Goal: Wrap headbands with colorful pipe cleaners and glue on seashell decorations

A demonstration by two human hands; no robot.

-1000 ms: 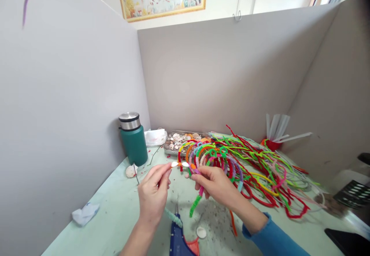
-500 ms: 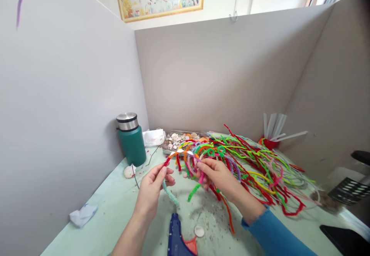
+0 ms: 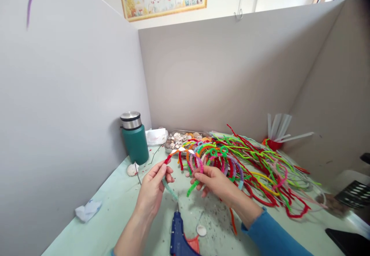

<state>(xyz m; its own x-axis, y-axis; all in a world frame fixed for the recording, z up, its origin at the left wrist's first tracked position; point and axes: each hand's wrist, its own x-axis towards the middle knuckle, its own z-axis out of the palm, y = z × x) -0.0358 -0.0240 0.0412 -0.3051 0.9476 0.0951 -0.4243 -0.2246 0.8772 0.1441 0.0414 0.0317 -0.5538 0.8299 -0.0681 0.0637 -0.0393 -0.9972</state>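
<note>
My left hand (image 3: 152, 188) is closed, pinching the end of an orange pipe cleaner with small white shells (image 3: 179, 150) fixed on it; a pale teal pipe cleaner (image 3: 170, 189) also hangs from these fingers. My right hand (image 3: 215, 181) is closed round a bunch of curled pipe cleaners (image 3: 208, 155) in many colours, with a green one (image 3: 193, 186) dangling below the fingers. Both hands are held just above the table, close together.
A loose heap of pipe cleaners (image 3: 268, 171) covers the right of the mint table cover (image 3: 115, 206). A metal tray of shells (image 3: 182, 138) and a green flask (image 3: 133, 137) stand at the back. A blue glue gun (image 3: 178, 236), a shell (image 3: 201, 230) and a crumpled tissue (image 3: 87, 210) lie near me. Partition walls enclose the desk.
My left hand moved down from the shell end to grip lower, and the shell-tipped pipe cleaner now arches up between the hands. The right hand shifted its hold on the bunch slightly.
</note>
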